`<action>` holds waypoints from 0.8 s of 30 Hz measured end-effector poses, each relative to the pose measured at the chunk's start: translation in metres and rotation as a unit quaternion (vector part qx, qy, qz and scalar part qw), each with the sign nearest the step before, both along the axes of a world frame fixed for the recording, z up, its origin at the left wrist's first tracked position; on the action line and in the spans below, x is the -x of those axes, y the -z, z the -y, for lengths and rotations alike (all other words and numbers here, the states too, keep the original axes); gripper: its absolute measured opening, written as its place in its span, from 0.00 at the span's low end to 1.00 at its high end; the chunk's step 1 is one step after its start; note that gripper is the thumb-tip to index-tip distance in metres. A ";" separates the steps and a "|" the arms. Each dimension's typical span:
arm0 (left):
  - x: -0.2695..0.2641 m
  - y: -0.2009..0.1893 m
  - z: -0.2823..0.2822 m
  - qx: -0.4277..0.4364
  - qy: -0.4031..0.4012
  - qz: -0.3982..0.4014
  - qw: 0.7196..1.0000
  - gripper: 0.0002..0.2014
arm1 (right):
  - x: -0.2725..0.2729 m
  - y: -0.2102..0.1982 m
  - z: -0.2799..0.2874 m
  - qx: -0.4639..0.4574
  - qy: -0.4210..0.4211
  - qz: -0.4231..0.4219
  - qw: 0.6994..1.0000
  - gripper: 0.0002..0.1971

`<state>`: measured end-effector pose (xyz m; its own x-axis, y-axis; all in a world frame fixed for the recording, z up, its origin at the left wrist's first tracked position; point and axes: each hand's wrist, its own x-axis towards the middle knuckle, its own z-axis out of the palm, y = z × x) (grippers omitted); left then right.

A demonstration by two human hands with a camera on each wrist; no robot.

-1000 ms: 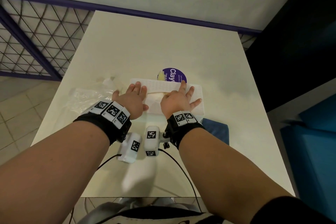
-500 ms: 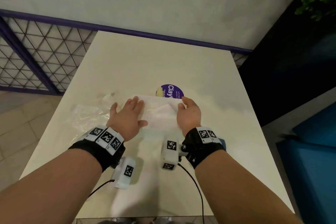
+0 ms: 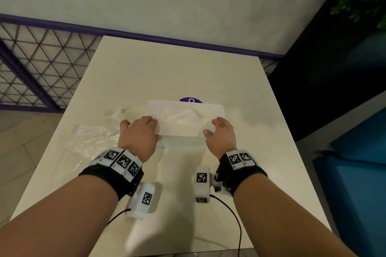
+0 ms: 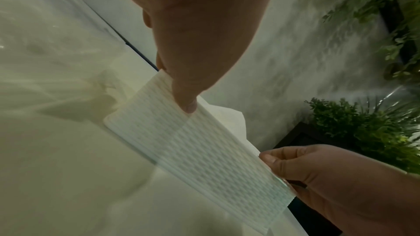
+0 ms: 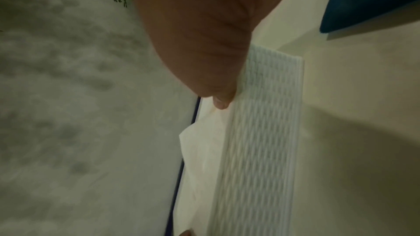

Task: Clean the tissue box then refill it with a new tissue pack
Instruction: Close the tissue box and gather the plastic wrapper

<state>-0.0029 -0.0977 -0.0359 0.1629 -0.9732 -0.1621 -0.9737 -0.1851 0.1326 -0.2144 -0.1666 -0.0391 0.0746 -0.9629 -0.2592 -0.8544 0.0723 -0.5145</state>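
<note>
Both hands grip the box [image 3: 184,119], one at each short end. Left hand [image 3: 139,136] curls over the 9 o'clock end: its fingers bend down over the top edge, and the left wrist view shows the thumb tip [image 4: 189,106] pressed flat on the textured near wall. Right hand [image 3: 220,134] does the same at the 3 o'clock end, fingers hooked over the top and thumb against the near side; the right wrist view shows one fingertip [image 5: 223,102] at the rim where the top meets the wall.

White and woven-patterned, the box sits at the middle of the table [image 3: 188,69], long side facing the person. Whether its base touches the surface or is raised slightly I cannot tell. A tissue [image 3: 183,116] sticks up, crumpled, from the slot in the top.

Behind the box at 12 o'clock a purple disc [image 3: 191,99] peeks out, mostly hidden. Clear wrapper [image 3: 94,140] lies crumpled on the table at 9 o'clock, just beside the left hand.
</note>
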 end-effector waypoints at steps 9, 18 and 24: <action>-0.070 -0.012 -0.047 0.116 -0.257 -0.092 0.955 0.34 | -0.093 -0.005 -0.067 0.139 -0.144 0.142 0.969 0.08; -0.152 0.032 -0.112 0.003 -0.467 -0.285 0.837 0.37 | -0.188 0.020 -0.087 -0.332 -0.012 0.217 0.918 0.31; -0.162 0.040 -0.149 0.066 -0.444 -0.534 0.716 0.09 | -0.207 0.016 -0.097 -0.349 -0.033 0.271 0.896 0.20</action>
<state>0.1589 0.0509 -0.0760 0.5790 -0.5807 -0.5722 0.1914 -0.5855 0.7878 -0.0070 -0.0692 -0.0551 0.4226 -0.5682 -0.7061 -0.5079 0.4968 -0.7037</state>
